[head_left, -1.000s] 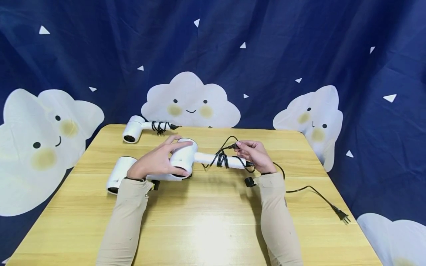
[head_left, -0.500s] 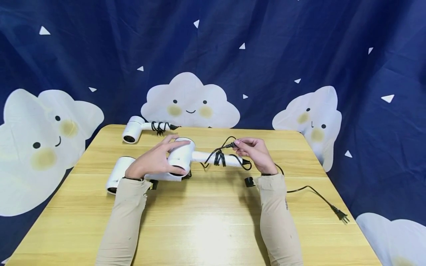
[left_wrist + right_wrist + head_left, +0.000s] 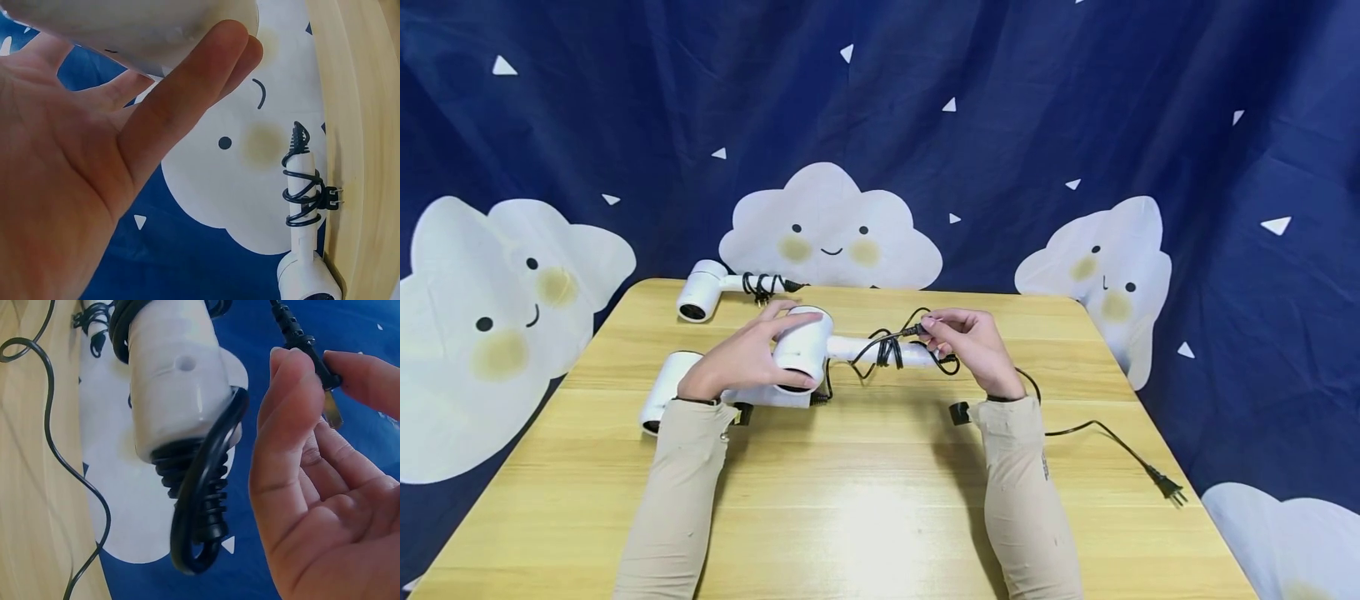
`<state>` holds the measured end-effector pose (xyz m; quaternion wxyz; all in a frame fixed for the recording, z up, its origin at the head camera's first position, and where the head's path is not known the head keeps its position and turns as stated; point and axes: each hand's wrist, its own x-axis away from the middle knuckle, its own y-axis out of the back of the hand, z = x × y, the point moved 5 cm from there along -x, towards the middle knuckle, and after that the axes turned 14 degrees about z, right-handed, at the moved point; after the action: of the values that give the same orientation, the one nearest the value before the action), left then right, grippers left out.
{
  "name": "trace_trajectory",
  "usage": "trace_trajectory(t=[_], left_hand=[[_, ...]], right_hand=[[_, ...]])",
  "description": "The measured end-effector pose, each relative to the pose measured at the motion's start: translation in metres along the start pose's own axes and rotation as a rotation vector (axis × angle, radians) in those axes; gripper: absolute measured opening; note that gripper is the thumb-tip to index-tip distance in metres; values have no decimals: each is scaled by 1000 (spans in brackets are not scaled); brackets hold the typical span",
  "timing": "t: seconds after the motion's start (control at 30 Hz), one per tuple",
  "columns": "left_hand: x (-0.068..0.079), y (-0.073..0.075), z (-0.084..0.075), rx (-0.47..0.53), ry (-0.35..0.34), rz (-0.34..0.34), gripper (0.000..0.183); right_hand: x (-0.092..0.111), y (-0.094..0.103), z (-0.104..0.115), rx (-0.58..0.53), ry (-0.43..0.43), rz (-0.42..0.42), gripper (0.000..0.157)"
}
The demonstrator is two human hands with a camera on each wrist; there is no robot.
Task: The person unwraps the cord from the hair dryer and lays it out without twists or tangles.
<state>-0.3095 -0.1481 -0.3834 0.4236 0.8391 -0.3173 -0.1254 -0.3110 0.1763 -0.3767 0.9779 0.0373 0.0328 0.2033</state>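
Your worktop (image 3: 820,479) was pale and wood-grained, with rounded far corners. By its far left corner lay a white hair dryer (image 3: 702,290), a wound cord (image 3: 762,286) round its handle (image 3: 732,284). Nearer you, towards the left edge, lay a second hair dryer (image 3: 667,387), partly hidden. A loose cable (image 3: 1094,421) ended in a two-pin plug (image 3: 1168,486) near the right edge.

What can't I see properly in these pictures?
Head: middle of the nearest hair dryer, behind the left hand.
Head: part of the loose power cord, behind the right sleeve.
Left wrist: held hair dryer, cut off by the top edge; far hair dryer, by the bottom.
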Motion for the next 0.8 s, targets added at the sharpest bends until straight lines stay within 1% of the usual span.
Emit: trace_trajectory(t=[0.2, 0.4, 0.5, 0.63, 0.8], left_hand=[[2, 2, 3, -7, 4, -17, 100], [3, 4, 6, -8, 6, -27, 100], [3, 5, 8, -19, 8, -36, 99], [4, 7, 9, -38, 8, -48, 99], [5, 8, 11, -41, 20, -55, 100]], right_hand=[[1, -5, 3, 12, -7, 30, 34], [3, -11, 5, 34, -17, 76, 28], [5, -15, 8, 58, -23, 114, 28], [6, -21, 10, 119, -43, 173, 30], [6, -28, 8, 153, -79, 235, 22]])
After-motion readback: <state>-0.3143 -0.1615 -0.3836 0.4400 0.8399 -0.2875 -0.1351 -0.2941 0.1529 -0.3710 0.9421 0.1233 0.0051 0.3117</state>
